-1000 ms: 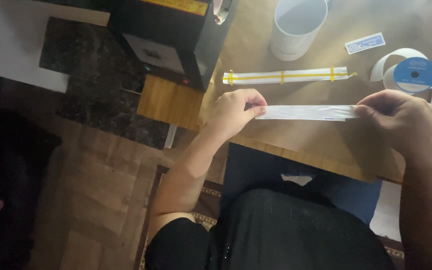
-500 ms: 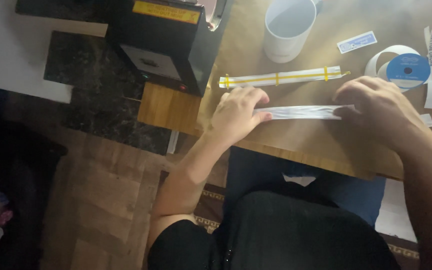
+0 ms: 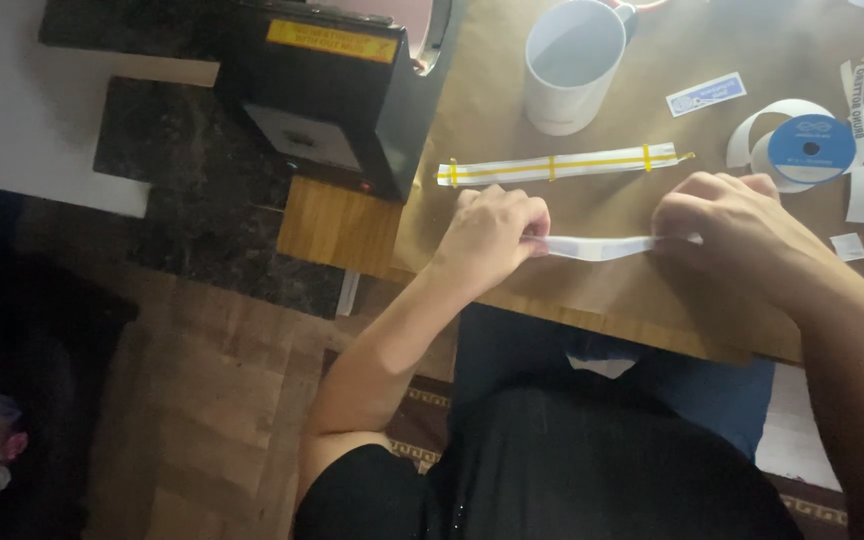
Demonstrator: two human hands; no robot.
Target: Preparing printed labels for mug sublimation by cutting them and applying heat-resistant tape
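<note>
White strip point(image 3: 600, 246) between both hands (taut)

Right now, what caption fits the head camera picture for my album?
Both hands, left and right, hold a white strip over a brown table.

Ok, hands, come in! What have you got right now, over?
Left hand and right hand pinching the ends of a white paper strip, flat on the brown table. Yellow-taped strip beyond, apart. White mug farther back, nothing between.

Dim, warm light; perhaps slight blur; shadowed left side.
</note>
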